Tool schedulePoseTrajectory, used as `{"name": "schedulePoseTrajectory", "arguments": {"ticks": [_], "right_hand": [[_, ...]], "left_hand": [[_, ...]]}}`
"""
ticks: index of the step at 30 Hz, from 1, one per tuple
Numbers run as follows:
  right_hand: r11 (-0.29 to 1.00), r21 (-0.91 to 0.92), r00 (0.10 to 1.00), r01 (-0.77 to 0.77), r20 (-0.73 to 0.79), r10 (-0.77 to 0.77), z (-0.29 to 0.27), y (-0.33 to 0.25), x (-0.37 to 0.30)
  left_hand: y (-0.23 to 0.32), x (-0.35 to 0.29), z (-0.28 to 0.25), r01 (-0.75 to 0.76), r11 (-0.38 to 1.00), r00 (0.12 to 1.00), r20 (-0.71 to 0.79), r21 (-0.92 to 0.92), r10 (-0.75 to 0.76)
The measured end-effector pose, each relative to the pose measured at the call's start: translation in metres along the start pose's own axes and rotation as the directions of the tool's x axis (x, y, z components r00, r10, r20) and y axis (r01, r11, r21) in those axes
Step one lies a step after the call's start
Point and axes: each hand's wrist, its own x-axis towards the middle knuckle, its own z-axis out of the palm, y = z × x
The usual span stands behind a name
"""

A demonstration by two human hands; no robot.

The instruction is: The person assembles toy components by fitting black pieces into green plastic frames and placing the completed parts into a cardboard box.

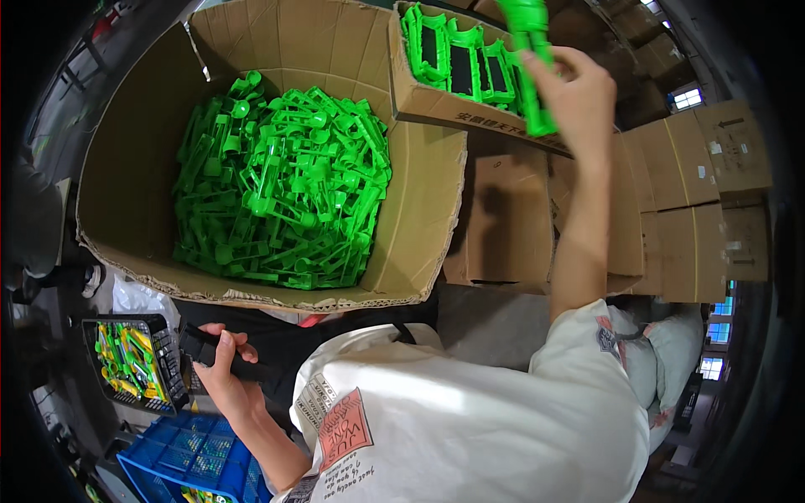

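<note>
Holding a green part [530,59] at 1 o'clock, my right hand [570,92] is closed round its lower half, the piece standing nearly upright over the small carton [436,105]. My left hand [225,377], at 8 o'clock, is closed on a black strip [220,350] beside a black basket [172,386] of green and yellow pieces. To do this step well, I judge the part should go down level with the row [457,59] of green frames with dark centres already packed in that carton, not skewed across them. The part is bright green moulded plastic, long and narrow, glossy. A big box [419,210] at 11 o'clock holds a loose heap [281,184] of like green parts. A blue crate [180,457] sits at 7 o'clock.
</note>
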Motion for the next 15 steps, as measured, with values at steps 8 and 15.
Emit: {"name": "schedulePoseTrajectory", "arguments": {"ticks": [8,15], "right_hand": [[0.899,-0.359,0.942,-0.252,0.120,0.312,0.020,0.153,0.063],[0.951,-0.271,0.988,-0.147,0.002,0.153,0.032,0.132,0.055]], "left_hand": [[-0.011,0.009,-0.003,0.081,0.996,0.997,0.021,-0.037,-0.080],[-0.021,0.008,-0.023,0.142,0.987,0.989,0.041,-0.080,-0.139]]}}
